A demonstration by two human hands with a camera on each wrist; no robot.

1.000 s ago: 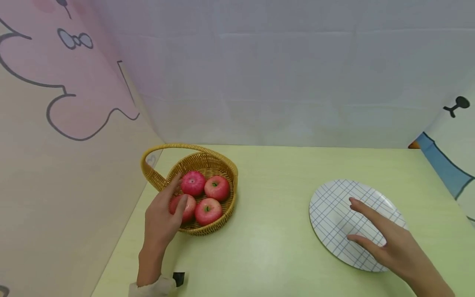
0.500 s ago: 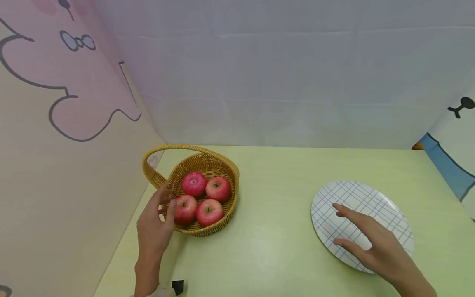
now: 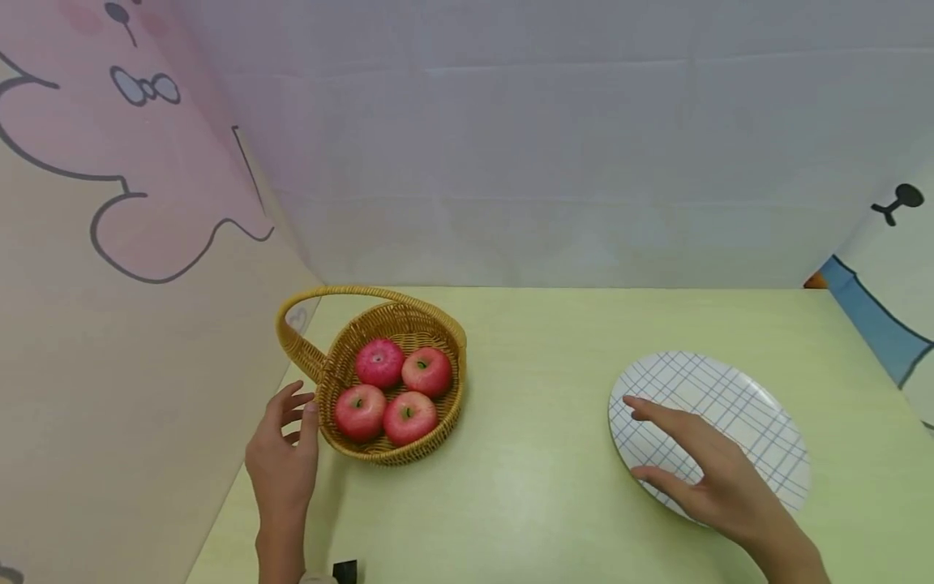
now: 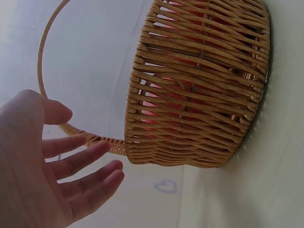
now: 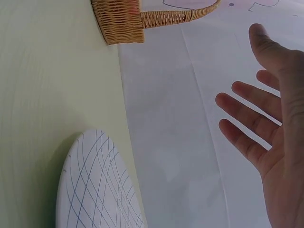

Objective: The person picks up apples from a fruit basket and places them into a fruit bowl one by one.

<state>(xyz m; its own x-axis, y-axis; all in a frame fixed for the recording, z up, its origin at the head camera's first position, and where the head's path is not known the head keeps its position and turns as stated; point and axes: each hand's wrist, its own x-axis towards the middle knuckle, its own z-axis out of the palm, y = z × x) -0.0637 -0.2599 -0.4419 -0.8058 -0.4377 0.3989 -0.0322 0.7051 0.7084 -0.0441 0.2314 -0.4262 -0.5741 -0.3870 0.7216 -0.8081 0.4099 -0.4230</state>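
I see rough woven wicker in the basket (image 4: 202, 107) near the far left corner of the worktop (image 3: 533, 405), and smooth, lightly shiny apples (image 3: 411, 418). Toward the right edge, the plate (image 3: 762, 430) looks smooth and glossy; past the far edge, the creased backdrop (image 3: 511, 146) resembles matt cloth.

A tan wicker basket (image 4: 204, 85) stands upright, its arched handle (image 3: 297, 345) raised. Inside it sit 3 rosy apples (image 3: 410, 418), stems up, and 1 deeper-pink round fruit (image 3: 379, 362) toward the basket's far side. Well apart, right of the basket, a round white plate (image 3: 722, 397) with a blue grid lies flat.
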